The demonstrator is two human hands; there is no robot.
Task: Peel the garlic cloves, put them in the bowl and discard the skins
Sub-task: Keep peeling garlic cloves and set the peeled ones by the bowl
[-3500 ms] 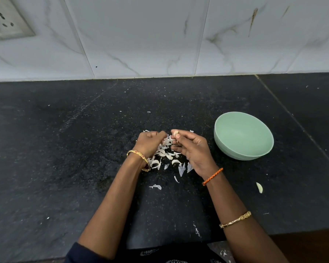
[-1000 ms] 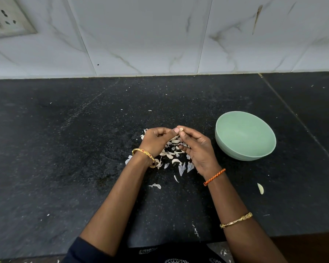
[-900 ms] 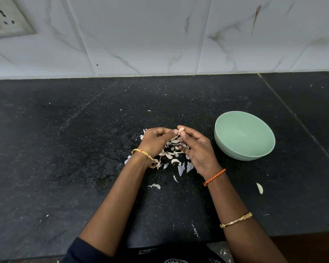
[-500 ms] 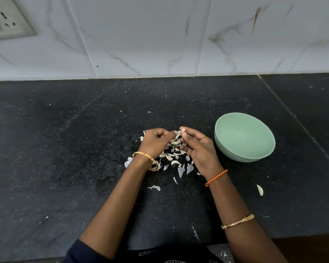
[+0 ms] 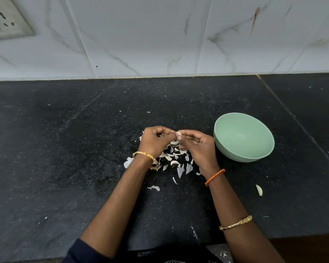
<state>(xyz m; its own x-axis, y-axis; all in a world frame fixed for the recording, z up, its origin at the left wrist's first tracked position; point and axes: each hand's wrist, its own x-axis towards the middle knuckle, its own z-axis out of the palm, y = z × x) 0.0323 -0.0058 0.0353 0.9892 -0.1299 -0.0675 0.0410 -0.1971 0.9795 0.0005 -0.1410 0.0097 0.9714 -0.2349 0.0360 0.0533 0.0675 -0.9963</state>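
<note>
Seeing both hands pinching one small pale garlic clove (image 5: 178, 134), left hand (image 5: 156, 141) and right hand (image 5: 198, 147) peeling; next I'm expecting a drop into the mint-green round bowl (image 5: 244, 154).

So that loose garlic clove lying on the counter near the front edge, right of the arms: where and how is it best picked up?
Probably pinch the loose clove across its narrow middle, thumb and forefinger on the two long sides, coming from above. It lies flat on the black counter, a slim curved sliver running front to back, apart from the green bowl and the skins. The right hand is nearer.
</note>
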